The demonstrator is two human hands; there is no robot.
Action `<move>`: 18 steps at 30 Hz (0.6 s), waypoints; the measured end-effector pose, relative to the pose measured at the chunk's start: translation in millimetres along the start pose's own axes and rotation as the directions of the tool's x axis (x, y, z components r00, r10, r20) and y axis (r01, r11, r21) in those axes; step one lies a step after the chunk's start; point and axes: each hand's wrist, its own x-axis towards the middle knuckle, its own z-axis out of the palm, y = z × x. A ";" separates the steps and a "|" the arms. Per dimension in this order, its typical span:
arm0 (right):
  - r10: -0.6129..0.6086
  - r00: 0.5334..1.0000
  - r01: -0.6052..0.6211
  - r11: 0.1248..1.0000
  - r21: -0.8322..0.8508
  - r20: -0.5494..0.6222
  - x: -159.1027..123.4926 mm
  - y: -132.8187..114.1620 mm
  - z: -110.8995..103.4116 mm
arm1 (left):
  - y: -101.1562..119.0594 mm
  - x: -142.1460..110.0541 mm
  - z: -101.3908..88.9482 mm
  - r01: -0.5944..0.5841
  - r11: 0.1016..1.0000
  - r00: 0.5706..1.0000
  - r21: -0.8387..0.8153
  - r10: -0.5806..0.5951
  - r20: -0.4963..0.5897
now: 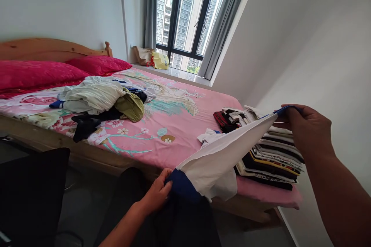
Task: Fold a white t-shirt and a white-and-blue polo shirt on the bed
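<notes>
A white garment with blue ends [226, 150] is stretched at a slant between my two hands, over the bed's near edge. Its lower blue end is pinched in my left hand [156, 191], fingers closed. Higher up and farther right, my right hand [310, 127] grips the other blue end, with its fingers bent round the cloth. Part of the white cloth hangs down by the bed's edge. Behind the garment stands a tall stack of folded clothes [272, 162], partly hidden by it. Whether the garment is a shirt I cannot tell.
The bed [174, 139] has a pink flowered sheet. A loose heap of clothes [92, 96] lies on its left part, near red pillows [101, 65]. Folded dark and red clothes [228, 119] sit beside the stack. Bags [160, 60] stand on the windowsill.
</notes>
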 end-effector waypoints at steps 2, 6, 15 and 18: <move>-0.011 1.000 0.011 1.000 0.000 0.006 2.5 0.0 4.4 | -2.1 -1.3 2.5 -0.019 0.999 1.000 -0.028 0.019 -0.004; -0.047 0.999 0.047 0.999 -0.005 0.007 11.9 4.5 12.1 | -7.9 -1.7 4.2 -0.006 1.000 1.000 -0.003 0.006 0.011; 0.123 0.943 -0.050 0.972 -0.231 0.310 33.9 59.1 31.2 | -39.3 -8.2 -7.0 0.046 0.982 0.998 0.185 -0.037 -0.054; 0.081 0.939 0.029 0.950 -0.311 0.334 57.8 66.5 40.3 | -24.1 3.2 -23.9 0.028 0.973 0.999 0.230 -0.021 -0.034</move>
